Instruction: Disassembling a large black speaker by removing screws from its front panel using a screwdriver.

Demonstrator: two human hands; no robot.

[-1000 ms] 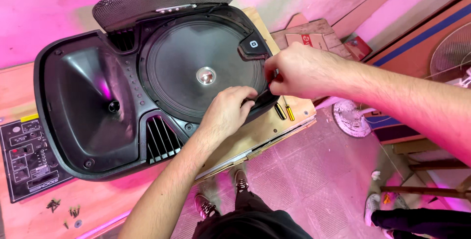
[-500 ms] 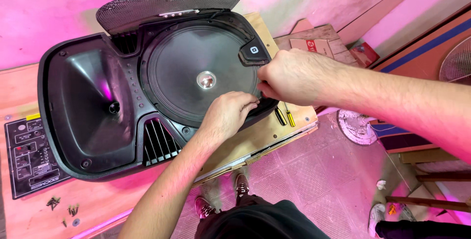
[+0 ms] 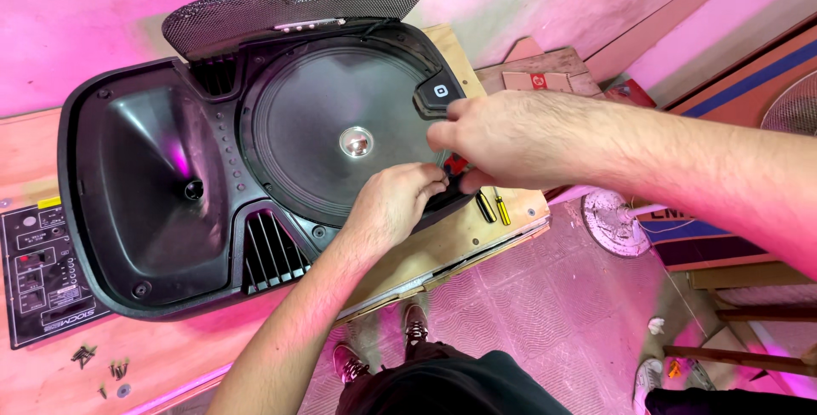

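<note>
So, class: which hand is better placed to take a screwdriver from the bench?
Right. The right hand hovers just above the screwdrivers; the left hand rests on the speaker's rim, farther away.

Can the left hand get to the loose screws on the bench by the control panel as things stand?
Probably yes. The left hand rests on the speaker shell's lower rim; the screws lie on open bench beside the control panel, uncovered. Only the shell's corner sits between, low enough to pass over.

Bright, washed all over in pink-magenta light; strongest on wall [image 3: 77, 23] and floor [image 3: 545, 296]. Pink glare inside the black speaker shell [image 3: 128, 211], small glint on the cone's silver cap [image 3: 356, 141]. Sharp at centre, slight wide-angle bending toward edges; soft shadows under hands
</note>
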